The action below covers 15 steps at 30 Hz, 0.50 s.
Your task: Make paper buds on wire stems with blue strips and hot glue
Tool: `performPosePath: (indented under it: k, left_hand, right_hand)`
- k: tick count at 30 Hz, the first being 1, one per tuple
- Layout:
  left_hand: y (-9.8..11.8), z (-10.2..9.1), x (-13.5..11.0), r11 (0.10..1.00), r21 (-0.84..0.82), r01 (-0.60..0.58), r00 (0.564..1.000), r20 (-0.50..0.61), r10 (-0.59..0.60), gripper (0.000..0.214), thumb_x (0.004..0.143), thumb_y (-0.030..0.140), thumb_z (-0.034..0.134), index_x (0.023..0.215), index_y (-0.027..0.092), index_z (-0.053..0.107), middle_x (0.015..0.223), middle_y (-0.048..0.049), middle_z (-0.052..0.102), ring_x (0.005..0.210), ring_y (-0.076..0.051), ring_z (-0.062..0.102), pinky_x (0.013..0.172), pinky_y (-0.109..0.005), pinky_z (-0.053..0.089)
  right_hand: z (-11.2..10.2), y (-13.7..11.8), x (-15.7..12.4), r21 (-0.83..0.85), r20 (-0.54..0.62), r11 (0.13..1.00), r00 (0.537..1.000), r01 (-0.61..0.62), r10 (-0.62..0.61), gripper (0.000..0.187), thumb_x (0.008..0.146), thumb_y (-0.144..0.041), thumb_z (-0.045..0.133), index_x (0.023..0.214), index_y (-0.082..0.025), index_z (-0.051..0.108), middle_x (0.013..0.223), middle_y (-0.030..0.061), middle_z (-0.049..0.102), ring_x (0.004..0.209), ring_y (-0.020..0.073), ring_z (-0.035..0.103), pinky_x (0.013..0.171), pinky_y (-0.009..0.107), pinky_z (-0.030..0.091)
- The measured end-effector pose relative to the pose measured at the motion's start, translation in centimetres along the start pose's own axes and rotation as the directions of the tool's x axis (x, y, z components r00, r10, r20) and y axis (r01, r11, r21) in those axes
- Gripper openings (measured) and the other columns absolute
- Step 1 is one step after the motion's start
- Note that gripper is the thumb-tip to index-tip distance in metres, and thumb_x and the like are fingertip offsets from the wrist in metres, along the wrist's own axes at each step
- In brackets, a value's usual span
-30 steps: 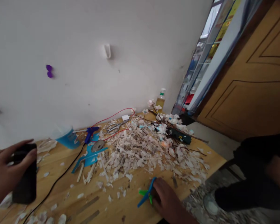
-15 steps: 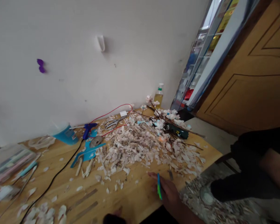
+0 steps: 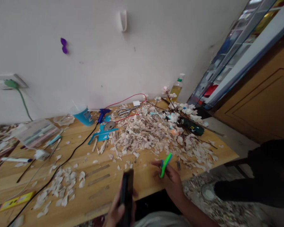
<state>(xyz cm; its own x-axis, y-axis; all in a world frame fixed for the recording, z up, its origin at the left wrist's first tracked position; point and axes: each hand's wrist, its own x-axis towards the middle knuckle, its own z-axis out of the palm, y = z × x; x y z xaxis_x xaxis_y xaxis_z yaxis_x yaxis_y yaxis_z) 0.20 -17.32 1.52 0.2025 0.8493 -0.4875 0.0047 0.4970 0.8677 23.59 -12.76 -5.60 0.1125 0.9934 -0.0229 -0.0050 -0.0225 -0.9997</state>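
My left hand (image 3: pixel 118 208) is wrapped round a dark, flat, slab-like object (image 3: pixel 127 195), seen nearly edge-on, which looks like a phone. It is raised in front of the table's near edge. To its right, my right hand (image 3: pixel 171 179) grips a slim bright green and blue object (image 3: pixel 165 165); its exact kind is blurred. Beyond both hands spreads a heap of pale petal-like scraps (image 3: pixel 144 129). Branches with white-pink blossoms (image 3: pixel 185 108) lie at the heap's right side.
A blue glue gun (image 3: pixel 103 115), scissors (image 3: pixel 125 111) and a blue cup (image 3: pixel 84 116) are along the wall. A bottle of yellow liquid (image 3: pixel 176 89) stands at the back right. A black cord (image 3: pixel 72 157) crosses the left side. Another person's dark-clothed leg (image 3: pixel 241 190) is at right.
The view has swung left and down. My left hand has risen into view with the dark slab-like object. In my right hand the green and blue object has turned and tilts to the right.
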Motion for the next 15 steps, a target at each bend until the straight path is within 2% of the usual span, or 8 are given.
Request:
performPosePath:
  k: [1, 3, 5, 6, 8, 11, 15]
  left_hand:
    - [0.6, 0.5, 1.6, 1.000, 0.012, -0.026, 1.000, -0.016, 0.026, 0.095, 0.067, 0.079, 0.060, 0.151, 0.054, 0.022, 0.132, -0.0052, 0.059, 0.122, -0.034, 0.060, 0.088, -0.054, 0.058]
    - [1.6, 1.7, 4.8, 0.968, 0.165, -0.190, 0.974, -0.094, 0.207, 0.101, 0.071, 0.064, 0.071, 0.155, 0.045, 0.018, 0.148, -0.0053, 0.047, 0.143, -0.029, 0.038, 0.117, -0.049, 0.035]
    - [2.4, 2.9, 7.5, 0.921, 0.273, -0.277, 0.939, -0.127, 0.320, 0.118, 0.064, 0.053, 0.081, 0.158, 0.036, 0.011, 0.159, -0.0068, 0.032, 0.151, -0.028, 0.022, 0.124, -0.046, 0.020]
    - [2.8, 3.4, 8.4, 0.915, 0.286, -0.286, 0.932, -0.139, 0.335, 0.120, 0.062, 0.052, 0.082, 0.158, 0.032, 0.014, 0.160, -0.0087, 0.030, 0.151, -0.029, 0.021, 0.124, -0.046, 0.018]
    - [3.4, 3.8, 9.4, 0.945, 0.203, -0.258, 0.947, -0.141, 0.289, 0.107, 0.065, 0.054, 0.079, 0.155, 0.028, 0.027, 0.156, -0.0114, 0.036, 0.146, -0.031, 0.032, 0.121, -0.047, 0.026]
    - [4.2, 3.8, 9.4, 0.984, -0.061, -0.166, 0.979, -0.131, 0.157, 0.075, 0.075, 0.055, 0.070, 0.141, 0.027, 0.050, 0.143, -0.0105, 0.055, 0.130, -0.031, 0.053, 0.106, -0.044, 0.045]
    - [4.9, 3.8, 8.9, 0.952, -0.263, -0.160, 0.983, -0.131, 0.129, 0.062, 0.072, 0.042, 0.076, 0.128, 0.021, 0.060, 0.129, -0.0096, 0.065, 0.111, -0.027, 0.063, 0.086, -0.032, 0.052]
  right_hand:
    - [1.2, -0.9, -0.3, 0.116, 0.008, 0.991, 0.998, -0.069, 0.068, 0.039, 0.090, -0.053, 0.059, 0.112, -0.021, 0.065, 0.104, 0.0110, 0.074, 0.080, 0.0235, 0.072, 0.074, 0.038, 0.058]
    - [3.5, -2.6, -0.8, 0.306, 0.079, 0.936, 0.984, -0.175, 0.159, 0.045, 0.086, -0.059, 0.064, 0.111, -0.022, 0.063, 0.112, 0.0106, 0.072, 0.087, 0.0250, 0.071, 0.076, 0.039, 0.057]
    - [5.2, -3.8, -1.0, 0.388, 0.122, 0.896, 0.976, -0.216, 0.183, 0.051, 0.082, -0.064, 0.066, 0.112, -0.024, 0.062, 0.105, 0.0072, 0.072, 0.089, 0.0252, 0.070, 0.077, 0.039, 0.057]
    - [5.7, -4.3, -0.9, 0.414, 0.116, 0.885, 0.976, -0.215, 0.183, 0.052, 0.081, -0.066, 0.066, 0.112, -0.024, 0.061, 0.101, 0.0057, 0.073, 0.090, 0.0252, 0.069, 0.078, 0.039, 0.056]
    - [6.0, -4.9, -0.3, 0.478, 0.086, 0.854, 0.979, -0.205, 0.187, 0.052, 0.082, -0.066, 0.064, 0.114, -0.025, 0.060, 0.099, 0.0046, 0.073, 0.093, 0.0256, 0.068, 0.081, 0.040, 0.055]
    - [5.3, -5.6, 0.8, 0.616, 0.090, 0.756, 0.973, -0.222, 0.213, 0.048, 0.084, -0.062, 0.064, 0.114, -0.024, 0.062, 0.103, 0.0047, 0.073, 0.099, 0.0263, 0.066, 0.085, 0.042, 0.053]
    - [4.4, -6.2, 1.4, 0.735, 0.139, 0.624, 0.960, -0.265, 0.245, 0.042, 0.080, -0.056, 0.072, 0.107, -0.024, 0.068, 0.102, 0.0036, 0.075, 0.103, 0.0266, 0.065, 0.089, 0.041, 0.052]
